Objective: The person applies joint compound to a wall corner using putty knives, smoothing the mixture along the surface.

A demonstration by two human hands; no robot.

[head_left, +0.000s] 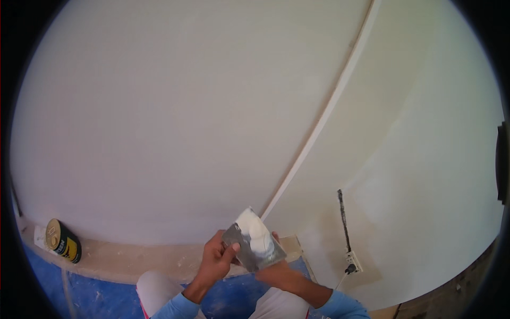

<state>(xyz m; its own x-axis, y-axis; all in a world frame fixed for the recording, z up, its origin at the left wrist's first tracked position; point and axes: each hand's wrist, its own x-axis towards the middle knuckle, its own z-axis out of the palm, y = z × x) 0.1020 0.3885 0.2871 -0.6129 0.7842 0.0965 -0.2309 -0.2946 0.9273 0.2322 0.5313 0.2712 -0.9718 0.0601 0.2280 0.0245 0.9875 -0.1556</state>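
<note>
In front of my knees, my left hand point(217, 257) grips a flat grey metal putty blade point(237, 249), its thumb lying on the upper face. Thick white putty point(255, 231) covers the middle and far part of the metal. My right hand point(277, 272) is at the blade's near right side, slightly blurred. A fingertip of it shows past the right edge, while the other fingers are hidden behind the metal. Whether this is one blade or two overlapping ones I cannot tell. The blade is held apart from the wall point(175, 133).
A dark tin with a yellow label point(66, 242) stands on the ledge point(138, 260) at the left. Blue sheeting point(101, 292) covers the floor. A pale strip point(329, 109) runs up the wall. At the right, a socket with a black plug point(350, 267) sits below a dark groove point(344, 218).
</note>
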